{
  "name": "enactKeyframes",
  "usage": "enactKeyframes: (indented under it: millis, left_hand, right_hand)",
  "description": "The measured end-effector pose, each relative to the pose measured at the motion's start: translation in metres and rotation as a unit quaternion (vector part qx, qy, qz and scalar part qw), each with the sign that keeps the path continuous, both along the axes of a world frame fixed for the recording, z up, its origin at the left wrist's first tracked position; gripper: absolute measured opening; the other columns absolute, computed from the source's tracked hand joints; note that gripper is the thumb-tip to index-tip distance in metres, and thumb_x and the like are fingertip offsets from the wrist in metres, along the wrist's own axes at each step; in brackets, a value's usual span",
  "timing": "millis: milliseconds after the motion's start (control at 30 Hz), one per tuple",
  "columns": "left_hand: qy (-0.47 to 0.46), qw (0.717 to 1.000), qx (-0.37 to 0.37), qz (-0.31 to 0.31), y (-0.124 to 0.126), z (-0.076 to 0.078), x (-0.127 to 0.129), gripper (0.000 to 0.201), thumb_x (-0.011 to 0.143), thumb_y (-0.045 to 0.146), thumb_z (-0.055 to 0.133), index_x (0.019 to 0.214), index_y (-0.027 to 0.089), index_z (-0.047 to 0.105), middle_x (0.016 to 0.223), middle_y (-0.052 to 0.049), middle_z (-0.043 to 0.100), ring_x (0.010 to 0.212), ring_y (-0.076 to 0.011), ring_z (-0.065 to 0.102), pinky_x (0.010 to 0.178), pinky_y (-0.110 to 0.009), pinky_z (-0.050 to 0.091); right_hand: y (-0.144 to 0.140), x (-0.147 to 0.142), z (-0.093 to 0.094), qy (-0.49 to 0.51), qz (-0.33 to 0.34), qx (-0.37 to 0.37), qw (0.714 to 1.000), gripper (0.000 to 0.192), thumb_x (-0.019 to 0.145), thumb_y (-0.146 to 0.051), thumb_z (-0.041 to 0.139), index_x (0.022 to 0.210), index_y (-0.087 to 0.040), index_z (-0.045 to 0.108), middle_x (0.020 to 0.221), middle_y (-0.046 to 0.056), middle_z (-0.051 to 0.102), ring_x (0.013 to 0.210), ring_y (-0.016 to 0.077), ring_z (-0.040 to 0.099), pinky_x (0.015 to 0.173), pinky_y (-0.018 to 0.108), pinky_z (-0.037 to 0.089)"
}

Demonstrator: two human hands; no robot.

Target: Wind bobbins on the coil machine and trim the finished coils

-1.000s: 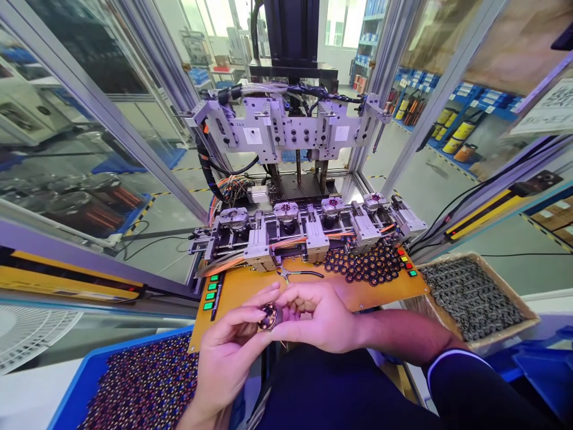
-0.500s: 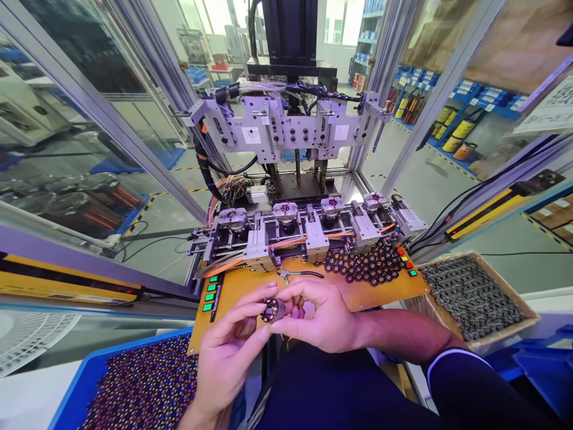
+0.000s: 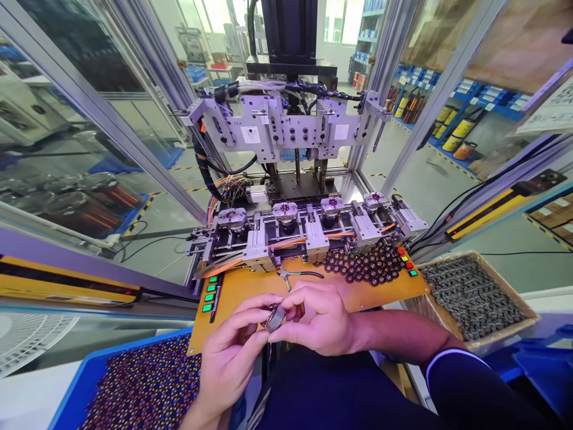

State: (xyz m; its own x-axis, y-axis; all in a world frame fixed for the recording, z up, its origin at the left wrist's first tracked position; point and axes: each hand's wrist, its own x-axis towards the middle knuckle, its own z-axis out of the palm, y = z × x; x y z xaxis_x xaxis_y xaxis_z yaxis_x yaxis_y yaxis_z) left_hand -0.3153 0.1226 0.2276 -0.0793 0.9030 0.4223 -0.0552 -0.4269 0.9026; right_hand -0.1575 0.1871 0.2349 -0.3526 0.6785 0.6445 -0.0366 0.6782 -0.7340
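Tilted over since a moment ago, the small round wound part (image 3: 273,317) now shows its metal rim where earlier its dark, copper-spotted face looked up. Both hands have barely shifted, low and centre over the front edge of the orange work plate (image 3: 242,286).

Left hand (image 3: 233,352) comes up from below, thumb and forefinger pinched on the part's left side. Right hand (image 3: 320,319) curls in from the right, fingertips closed on the opposite side, so the part sits gripped between the two, held just above the plate. A thin wire seems to hang from under it, though it is too fine to be sure.

Just beyond the knuckles, a pair of small cutters (image 3: 290,275) lies on the plate. Further right on the same plate sits a heap of dark wound parts (image 3: 367,266), close against the machine's fixture row (image 3: 308,230), where four round nests stand side by side. Green buttons (image 3: 209,292) line the plate's left edge.

Lower left, a blue bin (image 3: 76,388) is filled with many small wound parts. Right of the plate, a cardboard box (image 3: 514,298) holds a mass of dark ring-shaped pieces.
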Motion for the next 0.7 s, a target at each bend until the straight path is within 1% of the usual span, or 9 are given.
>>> enactKeyframes:
  millis: [100,167,233,300,400,500,600,700]
  left_hand:
    - [0.0,1.0,-0.007,-0.007,0.0,0.001,0.0,0.021,0.085,0.016,0.069,0.101,0.028,0.076,0.106,-0.006,0.076,0.101,-0.02,0.073,0.086,-0.028,0.059]
    - [-0.005,1.0,-0.011,-0.021,-0.001,0.002,0.0,0.018,0.085,0.019,0.069,0.1,0.027,0.076,0.103,-0.008,0.077,0.098,-0.021,0.074,0.083,-0.029,0.06]
    - [-0.016,0.999,-0.018,-0.029,-0.001,0.003,0.0,0.017,0.085,0.021,0.07,0.099,0.026,0.077,0.101,-0.009,0.077,0.095,-0.0217,0.074,0.081,-0.029,0.061]
    - [-0.025,0.999,-0.022,-0.026,-0.001,0.003,0.0,0.016,0.084,0.021,0.071,0.098,0.026,0.077,0.099,-0.01,0.078,0.092,-0.0221,0.075,0.079,-0.028,0.061]
    - [-0.025,0.999,-0.023,-0.027,-0.001,0.004,0.0,0.017,0.083,0.02,0.071,0.098,0.026,0.078,0.101,-0.011,0.078,0.093,-0.0227,0.075,0.08,-0.03,0.061]
    - [-0.024,0.998,-0.024,-0.045,-0.002,0.005,-0.001,0.018,0.085,0.019,0.069,0.099,0.027,0.078,0.106,-0.011,0.077,0.095,-0.0234,0.074,0.08,-0.032,0.061]
    - [-0.016,0.998,-0.027,-0.053,-0.004,0.006,-0.001,0.019,0.085,0.018,0.069,0.099,0.028,0.077,0.106,-0.011,0.077,0.095,-0.0226,0.074,0.078,-0.03,0.061]
    - [-0.01,0.999,-0.023,-0.042,-0.005,0.009,-0.001,0.017,0.084,0.019,0.07,0.097,0.026,0.078,0.101,-0.012,0.078,0.092,-0.0227,0.074,0.078,-0.031,0.062]
  right_hand:
    - [0.003,0.0,-0.001,0.04,-0.025,0.082,0.996,0.04,0.078,-0.053,0.076,0.078,-0.016,0.062,0.062,0.001,0.063,0.052,0.0089,0.056,0.053,0.021,0.046]
    - [0.007,0.004,0.001,0.057,-0.014,0.143,0.988,0.034,0.079,-0.045,0.079,0.086,-0.016,0.062,0.069,0.003,0.067,0.06,0.0105,0.062,0.058,0.021,0.05]
    - [0.011,0.01,0.006,0.035,0.009,0.198,0.98,0.026,0.083,-0.036,0.076,0.094,-0.016,0.063,0.078,0.005,0.068,0.069,0.0112,0.065,0.064,0.021,0.053]
    - [0.015,0.016,0.011,-0.002,0.024,0.232,0.972,0.019,0.088,-0.031,0.071,0.098,-0.016,0.064,0.083,0.006,0.068,0.074,0.0109,0.065,0.068,0.02,0.054]
    - [0.018,0.021,0.018,-0.025,0.039,0.258,0.965,0.015,0.091,-0.029,0.067,0.098,-0.016,0.065,0.085,0.006,0.066,0.076,0.0099,0.064,0.07,0.019,0.054]
    - [0.018,0.021,0.022,-0.017,0.042,0.27,0.962,0.014,0.092,-0.028,0.066,0.096,-0.016,0.066,0.083,0.005,0.067,0.073,0.0091,0.064,0.068,0.018,0.054]
    - [0.016,0.02,0.023,0.0,0.041,0.275,0.961,0.014,0.091,-0.027,0.067,0.094,-0.013,0.066,0.082,0.006,0.068,0.073,0.0093,0.065,0.069,0.017,0.055]
    - [0.015,0.021,0.021,-0.003,0.054,0.273,0.961,0.015,0.09,-0.026,0.067,0.098,-0.013,0.066,0.084,0.007,0.069,0.076,0.0099,0.067,0.072,0.017,0.057]
